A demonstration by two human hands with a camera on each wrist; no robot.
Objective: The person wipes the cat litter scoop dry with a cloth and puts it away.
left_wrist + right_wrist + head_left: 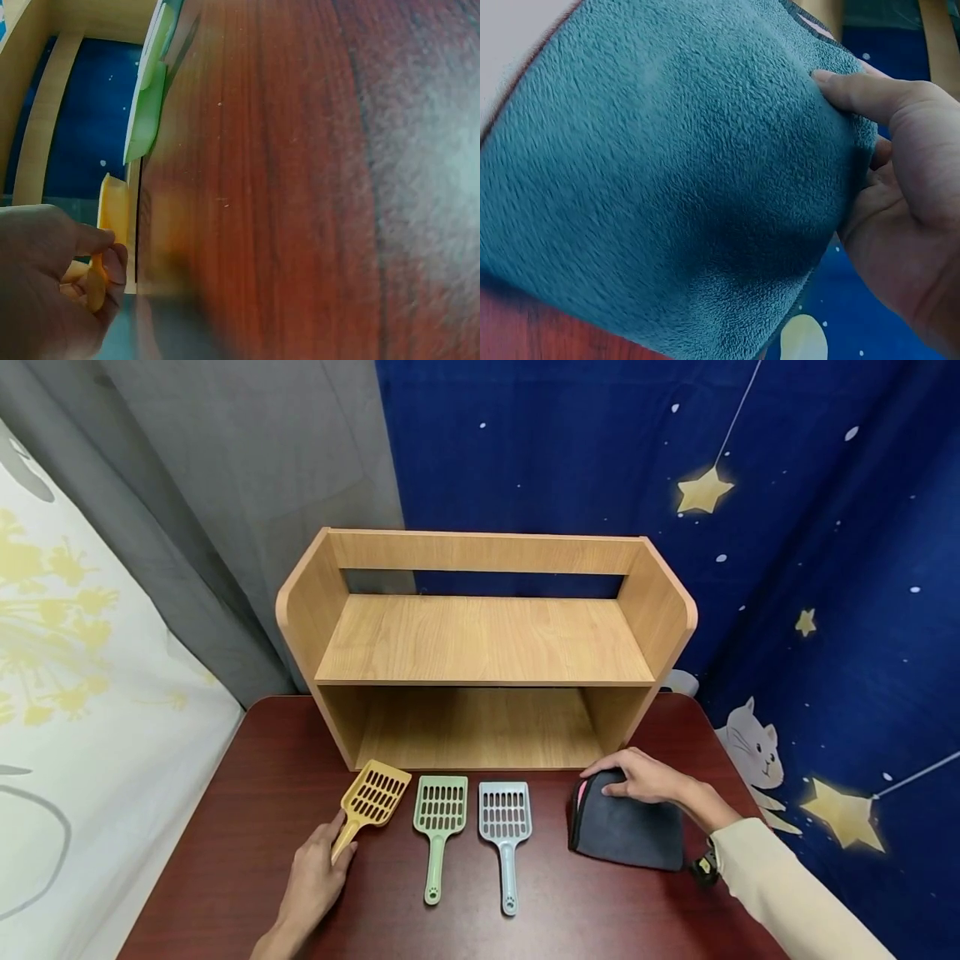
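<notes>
My left hand (313,872) grips the handle of a yellow slotted litter scoop (375,793), tilted at the table's left; the left wrist view shows the yellow scoop (114,206) edge-on between thumb and fingers. To its right lie a green litter scoop (440,806) and a pale blue litter scoop (506,812), side by side with handles toward me. At the right, my right hand (637,777) pinches the upper edge of a folded dark grey cloth (630,827) with some pink inside. In the right wrist view the fuzzy cloth (675,150) looks teal, with the thumb on its near face.
A two-tier wooden shelf (487,643) stands at the back of the dark red table (225,843), just behind the scoops. Behind it hang grey and blue star-patterned curtains (540,452). A white patterned curtain (112,693) borders the left side.
</notes>
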